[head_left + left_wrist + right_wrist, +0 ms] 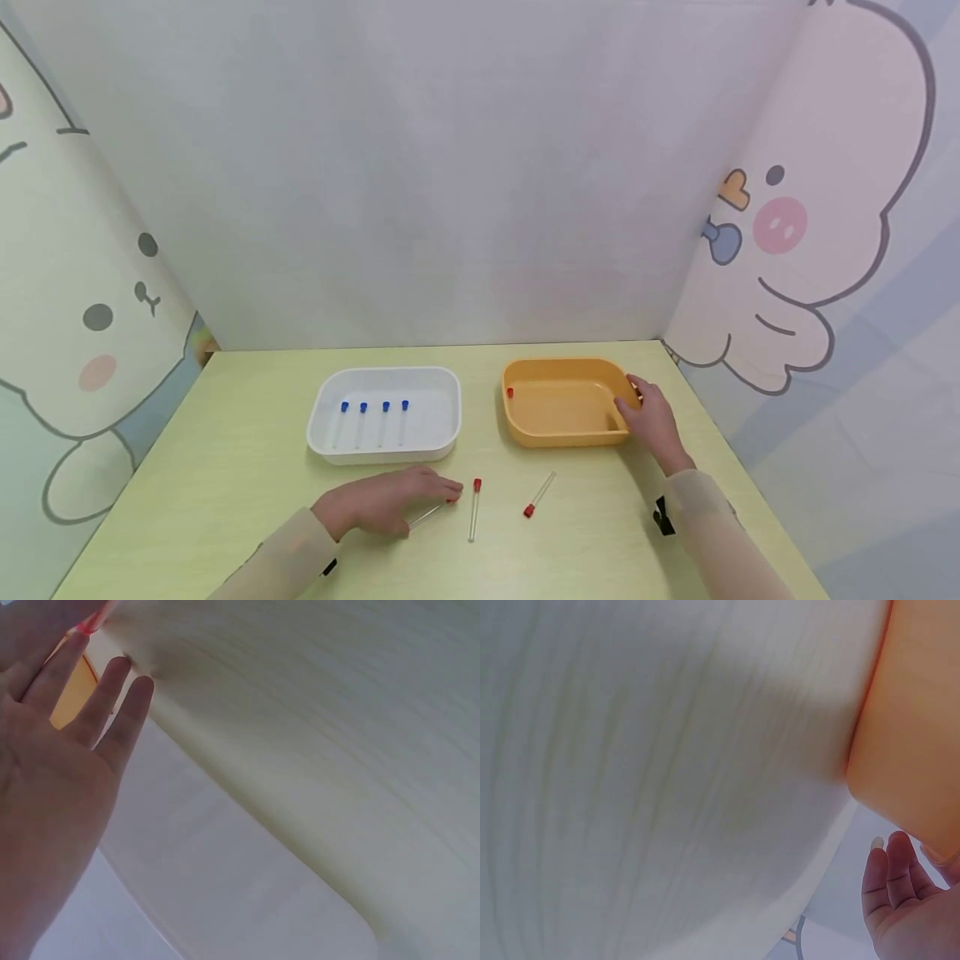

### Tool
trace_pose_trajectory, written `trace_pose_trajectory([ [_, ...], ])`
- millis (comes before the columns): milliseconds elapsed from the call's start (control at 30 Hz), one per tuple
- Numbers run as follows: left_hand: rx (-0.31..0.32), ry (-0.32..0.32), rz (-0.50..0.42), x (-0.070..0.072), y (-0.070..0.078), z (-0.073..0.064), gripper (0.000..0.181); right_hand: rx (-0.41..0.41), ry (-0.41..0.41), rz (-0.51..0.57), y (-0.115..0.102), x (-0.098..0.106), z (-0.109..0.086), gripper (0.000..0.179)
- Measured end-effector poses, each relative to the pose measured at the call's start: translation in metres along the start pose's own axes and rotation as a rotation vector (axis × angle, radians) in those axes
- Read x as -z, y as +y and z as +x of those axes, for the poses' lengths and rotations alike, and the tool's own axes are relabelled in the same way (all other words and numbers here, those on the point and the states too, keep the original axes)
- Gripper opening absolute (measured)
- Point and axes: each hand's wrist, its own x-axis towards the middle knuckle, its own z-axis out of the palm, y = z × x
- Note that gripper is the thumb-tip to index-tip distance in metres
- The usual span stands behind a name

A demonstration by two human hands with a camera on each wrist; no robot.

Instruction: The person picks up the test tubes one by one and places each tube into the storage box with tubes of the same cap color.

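My left hand [393, 498] pinches a glass tube with a red cap [427, 514] low over the table, in front of the white tray [384, 457]. In the left wrist view, the tube's red cap [88, 627] shows at the fingertips. With the thumb over the inner side and the fingers outside, my right hand [656, 423] grips the right end of the orange tray [570, 439]. Two other red-capped tubes lie on the table: one upright in view [474, 510] beside the left hand, one slanted [541, 493] nearer the orange tray.
Several blue-capped tubes [384, 423] lie in a row in the white tray. A red cap [510, 392] shows at the left inside the orange tray. Behind the pale yellow table [247, 467] hangs a white curtain [435, 167], with cartoon-printed cloth at both sides.
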Motion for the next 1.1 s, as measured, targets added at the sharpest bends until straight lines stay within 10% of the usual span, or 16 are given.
trace_pose_trajectory([
  [333,-0.034,0.046,0.073,-0.002,-0.005,0.004,0.087,-0.006,0.003,-0.001,-0.002,-0.001,0.001,0.059],
  [1100,0.155,-0.082,0.0,0.0,0.01,0.009,0.091,-0.019,-0.004,0.012,0.0,-0.002,0.001,0.059],
])
